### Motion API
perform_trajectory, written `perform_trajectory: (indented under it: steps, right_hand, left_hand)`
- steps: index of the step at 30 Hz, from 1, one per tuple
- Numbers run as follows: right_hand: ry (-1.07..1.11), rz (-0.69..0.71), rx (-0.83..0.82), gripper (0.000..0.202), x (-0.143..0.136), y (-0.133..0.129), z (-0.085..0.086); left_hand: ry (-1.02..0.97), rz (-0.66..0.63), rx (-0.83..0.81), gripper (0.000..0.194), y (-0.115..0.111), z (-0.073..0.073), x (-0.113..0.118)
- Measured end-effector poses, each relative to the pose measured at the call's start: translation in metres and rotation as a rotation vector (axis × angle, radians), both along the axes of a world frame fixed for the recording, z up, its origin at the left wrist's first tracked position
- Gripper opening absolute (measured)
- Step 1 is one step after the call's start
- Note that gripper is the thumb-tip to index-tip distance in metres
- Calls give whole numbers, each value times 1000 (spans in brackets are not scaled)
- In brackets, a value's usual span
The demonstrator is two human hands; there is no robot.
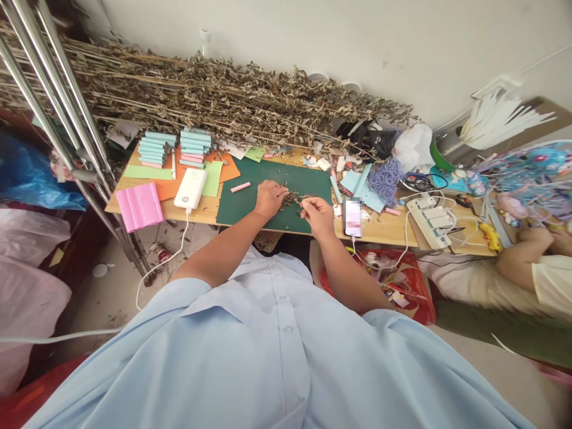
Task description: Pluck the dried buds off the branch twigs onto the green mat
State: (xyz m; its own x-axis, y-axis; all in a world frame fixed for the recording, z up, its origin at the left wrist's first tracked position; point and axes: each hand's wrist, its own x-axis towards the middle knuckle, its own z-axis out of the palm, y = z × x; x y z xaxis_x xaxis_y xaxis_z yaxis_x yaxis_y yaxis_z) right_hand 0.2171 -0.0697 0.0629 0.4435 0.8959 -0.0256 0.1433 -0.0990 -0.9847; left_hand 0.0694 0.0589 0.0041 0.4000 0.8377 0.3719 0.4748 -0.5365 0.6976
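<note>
On the dark green cutting mat point(245, 176) lies a small heap of crumbled dried leaves point(291, 199). My left hand point(270, 199) is at the heap's left side, its fingers drawn together on the edge of the leaves. Opposite it, my right hand point(318, 217) pinches a bit of dried leaf between thumb and fingers, just over the mat. A small pink paper roll point(240, 187) rests on the mat left of my left hand.
Bundled dried plants point(232, 95) line the wall. Left are stacked blue rolls point(195, 140), pink paper point(140, 206) and a white power bank point(190, 188). Right are a phone point(353, 217), purple yarn point(386, 182), a power strip point(429, 221) and another person's arm point(518, 262).
</note>
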Motion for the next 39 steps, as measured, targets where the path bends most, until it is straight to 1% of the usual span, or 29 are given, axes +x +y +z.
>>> perform_trajectory:
  steps: [3,6,8,10,11,12,16,17,19,21,24,27,29,35,39]
  right_hand:
    - [-120,166,-21,28,-7,-32,-1]
    - [-248,327,-72,22,-16,-57,-12]
    - [-346,454,-61,19,-19,-65,-20]
    - [-442,524,-11,15,-18,-64,-26]
    - [-480,515,14,15,-16,-60,-27]
    - [-509,472,31,16,-14,-54,-28]
    - [-584,146,25,17,2,-14,-24]
    - [-595,100,2,16,6,-2,-23]
    - [-628,58,-47,14,11,19,-21]
    - [-669,60,-106,12,13,37,-21]
    - [-708,85,-199,13,12,54,-23]
    - [-700,98,-234,10,12,59,-25]
    - [-633,80,-216,10,14,58,-26]
    - [-244,-77,-86,19,20,46,-22]
    - [-12,-130,-31,25,17,41,-16]
  left_hand:
    - [-17,7,-22,16,1,-2,1]
    - [-34,4,-5,16,2,-4,1]
    - [-22,0,-1,16,2,-4,1]
    - [16,0,-7,16,1,-3,1]
    - [42,-1,-9,17,1,-2,1]
    - [70,0,-10,19,0,0,0]
    - [156,6,-9,23,-3,7,-1]
    - [164,9,-11,23,-3,8,-1]
    - [170,9,-12,24,-3,9,-1]
    - [172,8,-8,24,-3,9,-1]
    - [172,3,3,24,-3,9,-1]
    - [172,2,9,25,-3,7,-1]
    - [162,8,17,24,-2,4,-1]
    - [80,1,77,24,1,-5,-1]
    - [31,-74,157,34,-3,-2,-6]
